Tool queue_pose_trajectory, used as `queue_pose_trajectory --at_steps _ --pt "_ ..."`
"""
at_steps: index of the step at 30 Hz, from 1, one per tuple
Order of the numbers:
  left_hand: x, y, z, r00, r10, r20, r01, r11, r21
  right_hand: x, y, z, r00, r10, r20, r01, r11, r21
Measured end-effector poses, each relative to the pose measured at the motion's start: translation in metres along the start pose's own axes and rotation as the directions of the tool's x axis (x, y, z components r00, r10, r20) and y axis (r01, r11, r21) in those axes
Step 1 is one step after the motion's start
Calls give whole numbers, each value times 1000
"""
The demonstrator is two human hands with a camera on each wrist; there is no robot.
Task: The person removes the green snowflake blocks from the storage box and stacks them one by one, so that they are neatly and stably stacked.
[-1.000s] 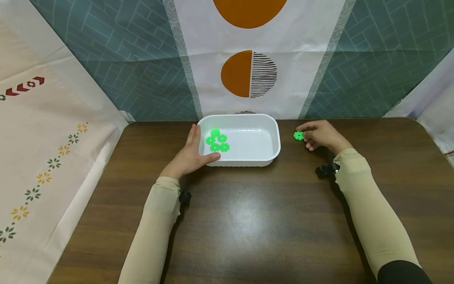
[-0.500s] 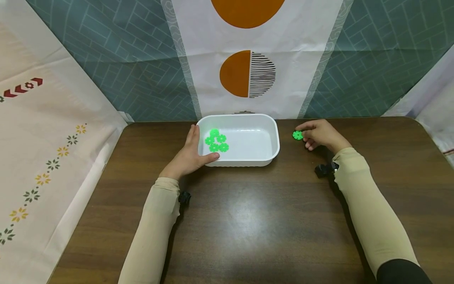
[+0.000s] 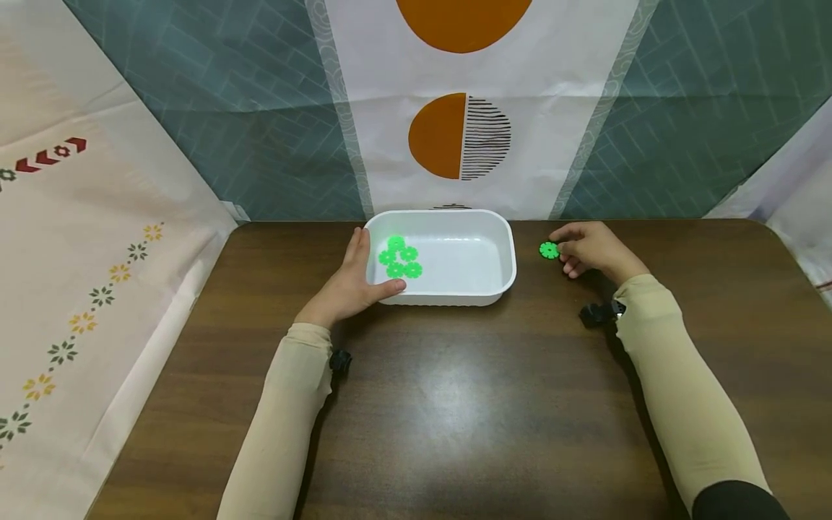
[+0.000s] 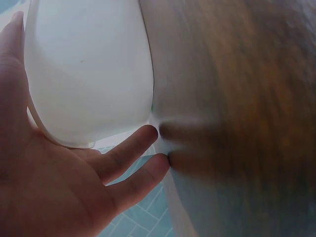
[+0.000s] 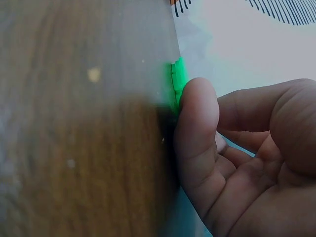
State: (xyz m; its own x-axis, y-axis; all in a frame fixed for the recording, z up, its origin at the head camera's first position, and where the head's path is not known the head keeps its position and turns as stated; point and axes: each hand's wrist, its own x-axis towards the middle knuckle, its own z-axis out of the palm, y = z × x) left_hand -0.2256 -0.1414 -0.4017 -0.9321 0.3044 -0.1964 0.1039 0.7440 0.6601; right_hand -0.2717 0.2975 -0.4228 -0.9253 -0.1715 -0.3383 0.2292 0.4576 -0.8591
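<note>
A white plastic tray [image 3: 464, 298] sits at the far edge of the table. Several green flower-shaped plastic discs [image 3: 412, 270] lie in its left part. My left hand [image 3: 347, 287] rests against the tray's left end, fingers fairly straight along the outside and thumb at the front rim. In the left wrist view, two fingertips reach down near the tabletop. Right of the tray, my right hand [image 3: 594, 249] has its thumb and curled fingers at the edge of another green flower-shaped disc [image 3: 549, 250], pinching it low over the table. The thumb hides part of this disc [image 5: 177, 79] in the right wrist view.
The brown wooden table [image 3: 448, 419] stretches in front of both arms. Behind it hangs a patterned cloth [image 3: 546, 144] right at the far edge. A white cloth with printed flowers [image 3: 84, 274] hangs at the left side. Dark wrist straps [image 3: 601, 313] sit on both arms.
The whole head view shifts slightly. Both hands, the tray and the discs keep practically the same places relative to each other.
</note>
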Motion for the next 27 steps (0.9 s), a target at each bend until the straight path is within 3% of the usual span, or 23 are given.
queue_pose_trajectory --at_steps 9,16,27 --pt "-1 0 0 1000 19 -12 -20 999 -32 -16 -17 0 996 -77 -50 76 997 -21" --pt "-4 -2 0 999 31 -10 -31 999 -32 -33 -63 24 968 -249 -31 248 968 -45" --pt "-5 -4 -1 999 36 -22 -37 999 -24 -8 -141 80 950 -307 54 311 942 -126"
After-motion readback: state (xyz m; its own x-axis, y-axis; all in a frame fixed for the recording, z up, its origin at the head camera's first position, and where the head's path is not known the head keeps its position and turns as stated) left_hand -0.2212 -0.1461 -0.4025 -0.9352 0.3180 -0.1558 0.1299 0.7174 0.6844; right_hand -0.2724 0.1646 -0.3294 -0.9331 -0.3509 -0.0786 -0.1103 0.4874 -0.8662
